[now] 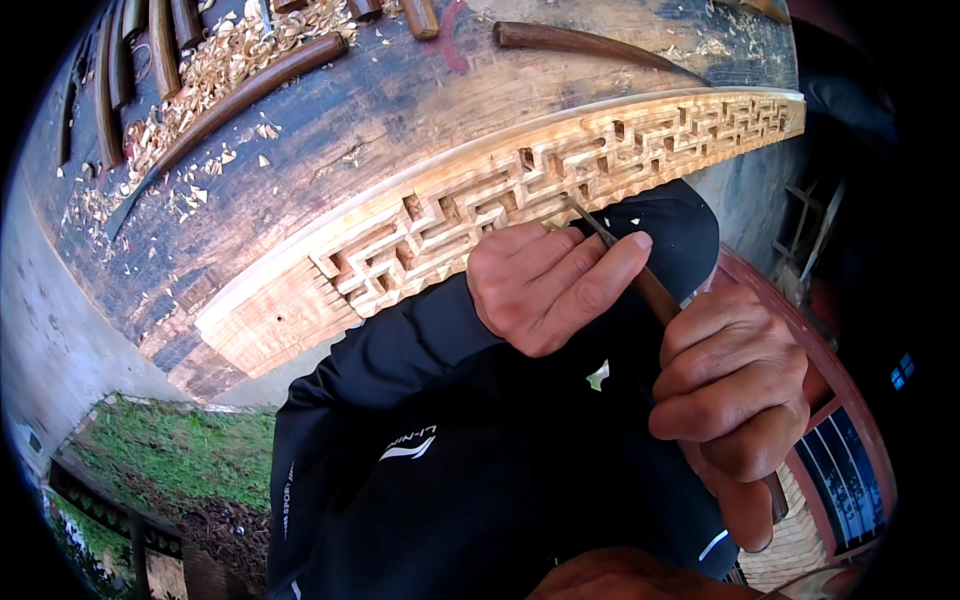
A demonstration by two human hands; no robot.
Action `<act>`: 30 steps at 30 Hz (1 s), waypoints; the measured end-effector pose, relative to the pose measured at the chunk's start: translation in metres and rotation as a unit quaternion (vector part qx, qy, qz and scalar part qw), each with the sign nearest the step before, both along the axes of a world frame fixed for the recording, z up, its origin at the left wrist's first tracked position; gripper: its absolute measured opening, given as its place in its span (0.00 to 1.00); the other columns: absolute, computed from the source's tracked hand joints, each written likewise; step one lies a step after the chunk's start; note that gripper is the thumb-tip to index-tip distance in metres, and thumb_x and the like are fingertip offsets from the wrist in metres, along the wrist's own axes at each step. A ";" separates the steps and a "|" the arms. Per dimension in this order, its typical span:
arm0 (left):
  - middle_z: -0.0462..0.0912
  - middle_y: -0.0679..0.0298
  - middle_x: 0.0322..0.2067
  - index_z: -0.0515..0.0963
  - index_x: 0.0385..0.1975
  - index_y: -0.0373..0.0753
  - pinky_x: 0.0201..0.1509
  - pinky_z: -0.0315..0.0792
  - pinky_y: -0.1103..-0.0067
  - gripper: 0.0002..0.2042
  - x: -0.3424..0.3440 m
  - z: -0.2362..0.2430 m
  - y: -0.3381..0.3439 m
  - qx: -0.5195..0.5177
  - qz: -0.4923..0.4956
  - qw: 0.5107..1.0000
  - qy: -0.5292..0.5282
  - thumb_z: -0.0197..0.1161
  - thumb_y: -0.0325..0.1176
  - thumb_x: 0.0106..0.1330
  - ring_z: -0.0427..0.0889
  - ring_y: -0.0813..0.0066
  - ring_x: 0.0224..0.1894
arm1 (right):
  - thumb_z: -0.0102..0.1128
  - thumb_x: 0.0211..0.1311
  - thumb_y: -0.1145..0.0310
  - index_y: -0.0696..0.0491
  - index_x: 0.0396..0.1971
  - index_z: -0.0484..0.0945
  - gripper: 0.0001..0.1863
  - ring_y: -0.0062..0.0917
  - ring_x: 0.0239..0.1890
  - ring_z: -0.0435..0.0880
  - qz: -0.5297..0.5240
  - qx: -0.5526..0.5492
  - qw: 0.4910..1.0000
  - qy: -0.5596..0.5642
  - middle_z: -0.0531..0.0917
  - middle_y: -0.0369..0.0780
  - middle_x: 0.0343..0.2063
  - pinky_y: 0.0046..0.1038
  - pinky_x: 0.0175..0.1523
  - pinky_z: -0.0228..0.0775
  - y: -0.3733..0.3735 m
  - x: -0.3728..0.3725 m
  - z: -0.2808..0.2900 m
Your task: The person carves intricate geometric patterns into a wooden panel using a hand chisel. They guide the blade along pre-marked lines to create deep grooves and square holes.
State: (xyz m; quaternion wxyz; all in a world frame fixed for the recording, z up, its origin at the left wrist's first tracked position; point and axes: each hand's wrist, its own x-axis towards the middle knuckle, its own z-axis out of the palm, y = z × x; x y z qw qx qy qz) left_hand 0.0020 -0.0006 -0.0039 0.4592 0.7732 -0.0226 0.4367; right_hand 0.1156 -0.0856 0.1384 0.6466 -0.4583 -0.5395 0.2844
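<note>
A long pale wooden panel carved with an openwork angular fret pattern [520,190] lies flat along the near edge of the dark, worn wooden surface [380,110], its left end still plain and uncut. A slim chisel with a dark metal blade and brown wooden handle [650,290] slants down to it, the tip meeting the panel's carved near edge.

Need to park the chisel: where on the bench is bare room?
Bare patch on the workbench between the long dark tool and the carved fretwork panel. Crowded at the far left: shavings and spare chisels.
</note>
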 end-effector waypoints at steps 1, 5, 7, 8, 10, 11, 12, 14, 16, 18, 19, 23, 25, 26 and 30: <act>0.85 0.63 0.25 0.84 0.60 0.29 0.24 0.73 0.77 0.25 -0.001 0.001 0.000 -0.003 -0.006 1.000 0.004 0.75 0.18 0.60 0.86 0.72 0.24 | 0.58 0.83 0.40 0.51 0.12 0.64 0.40 0.20 0.09 0.67 -0.002 0.002 1.000 -0.002 0.80 0.44 0.16 0.22 0.15 0.49 0.001 0.000 0.000; 0.85 0.61 0.26 0.84 0.60 0.29 0.25 0.74 0.77 0.25 -0.003 0.001 0.000 -0.009 -0.016 1.000 0.010 0.76 0.19 0.60 0.86 0.71 0.25 | 0.57 0.84 0.40 0.51 0.13 0.64 0.40 0.20 0.09 0.67 0.000 -0.008 1.000 -0.001 0.80 0.44 0.16 0.22 0.14 0.50 0.002 0.001 0.001; 0.85 0.61 0.26 0.84 0.60 0.29 0.25 0.74 0.77 0.25 -0.002 0.002 0.001 -0.008 -0.016 1.000 0.012 0.76 0.19 0.60 0.86 0.71 0.25 | 0.57 0.83 0.39 0.52 0.13 0.64 0.40 0.20 0.09 0.68 -0.002 -0.011 1.000 0.001 0.80 0.44 0.17 0.22 0.14 0.50 0.002 0.001 0.001; 0.85 0.61 0.26 0.84 0.60 0.29 0.25 0.74 0.77 0.25 -0.002 0.002 0.001 -0.009 -0.016 1.000 0.013 0.76 0.19 0.60 0.86 0.71 0.25 | 0.57 0.83 0.39 0.52 0.13 0.64 0.40 0.21 0.09 0.68 -0.005 -0.007 1.000 0.003 0.80 0.45 0.17 0.22 0.14 0.51 0.002 0.001 0.001; 0.85 0.61 0.26 0.84 0.59 0.28 0.25 0.74 0.77 0.25 -0.002 0.003 0.001 -0.011 -0.017 1.000 0.014 0.76 0.19 0.60 0.86 0.71 0.25 | 0.57 0.83 0.39 0.52 0.13 0.65 0.40 0.21 0.09 0.68 -0.010 0.002 1.000 0.005 0.81 0.45 0.17 0.22 0.15 0.51 0.002 0.001 -0.001; 0.85 0.61 0.26 0.84 0.60 0.28 0.25 0.74 0.77 0.25 -0.002 0.003 0.001 -0.011 -0.016 1.000 0.013 0.76 0.19 0.60 0.86 0.71 0.25 | 0.57 0.83 0.37 0.51 0.14 0.64 0.39 0.20 0.09 0.69 -0.016 0.001 1.000 0.000 0.81 0.43 0.17 0.21 0.14 0.52 0.002 0.000 -0.001; 0.85 0.61 0.26 0.84 0.60 0.28 0.25 0.74 0.77 0.25 -0.003 0.002 0.001 -0.011 -0.015 1.000 0.013 0.76 0.19 0.60 0.86 0.71 0.25 | 0.56 0.82 0.36 0.49 0.14 0.64 0.39 0.19 0.09 0.70 -0.021 -0.001 1.000 -0.004 0.81 0.42 0.16 0.21 0.14 0.52 0.001 0.000 -0.002; 0.85 0.61 0.25 0.84 0.60 0.28 0.25 0.74 0.78 0.25 -0.003 0.003 0.002 -0.004 -0.018 1.000 0.020 0.76 0.19 0.60 0.86 0.72 0.25 | 0.53 0.82 0.33 0.46 0.16 0.62 0.38 0.16 0.08 0.71 -0.035 -0.016 0.999 -0.020 0.81 0.37 0.14 0.18 0.14 0.54 0.000 -0.001 -0.002; 0.85 0.61 0.25 0.84 0.60 0.28 0.25 0.74 0.78 0.25 -0.003 0.002 0.003 -0.003 -0.017 1.000 0.019 0.76 0.19 0.59 0.85 0.72 0.24 | 0.52 0.82 0.32 0.45 0.17 0.61 0.37 0.15 0.08 0.71 -0.038 -0.023 0.999 -0.025 0.81 0.36 0.13 0.17 0.13 0.55 0.001 -0.001 -0.002; 0.85 0.62 0.24 0.84 0.60 0.28 0.25 0.73 0.78 0.25 -0.001 0.002 0.001 -0.008 -0.014 1.000 0.011 0.75 0.19 0.59 0.85 0.72 0.24 | 0.52 0.82 0.32 0.45 0.17 0.61 0.37 0.15 0.08 0.71 -0.031 -0.019 0.999 -0.028 0.81 0.36 0.13 0.17 0.13 0.54 0.001 0.000 -0.002; 0.85 0.62 0.24 0.84 0.60 0.28 0.25 0.73 0.78 0.25 -0.002 0.001 0.001 -0.007 -0.013 1.000 0.012 0.75 0.19 0.59 0.85 0.72 0.24 | 0.52 0.82 0.32 0.45 0.17 0.61 0.37 0.15 0.08 0.71 -0.024 -0.014 0.999 -0.031 0.81 0.35 0.13 0.17 0.13 0.55 0.002 0.002 -0.003; 0.85 0.61 0.24 0.84 0.60 0.28 0.24 0.73 0.77 0.26 -0.002 0.001 0.001 -0.003 -0.012 1.000 0.013 0.75 0.18 0.58 0.85 0.72 0.23 | 0.52 0.81 0.32 0.45 0.17 0.61 0.37 0.15 0.08 0.72 -0.043 -0.014 0.999 -0.025 0.81 0.36 0.13 0.17 0.14 0.55 0.001 0.000 -0.004; 0.85 0.61 0.24 0.84 0.59 0.27 0.24 0.73 0.78 0.26 -0.001 0.001 0.002 0.000 -0.008 1.000 0.016 0.75 0.18 0.57 0.85 0.72 0.23 | 0.52 0.82 0.31 0.45 0.17 0.62 0.38 0.16 0.08 0.72 -0.044 -0.020 0.999 -0.020 0.81 0.37 0.13 0.18 0.14 0.55 0.001 0.000 -0.004; 0.85 0.62 0.24 0.84 0.59 0.27 0.24 0.73 0.78 0.26 -0.001 0.001 0.002 0.003 -0.004 1.000 0.018 0.75 0.18 0.57 0.85 0.72 0.23 | 0.51 0.82 0.31 0.45 0.17 0.62 0.38 0.16 0.08 0.72 -0.044 -0.025 0.999 -0.019 0.82 0.37 0.14 0.18 0.14 0.56 0.000 0.000 -0.004; 0.84 0.62 0.23 0.84 0.59 0.25 0.23 0.73 0.78 0.26 0.001 -0.004 -0.004 -0.007 0.019 1.000 -0.002 0.73 0.16 0.55 0.84 0.72 0.21 | 0.50 0.82 0.32 0.47 0.18 0.64 0.38 0.17 0.09 0.73 -0.047 -0.052 0.997 -0.022 0.83 0.39 0.16 0.20 0.14 0.57 0.001 0.000 -0.002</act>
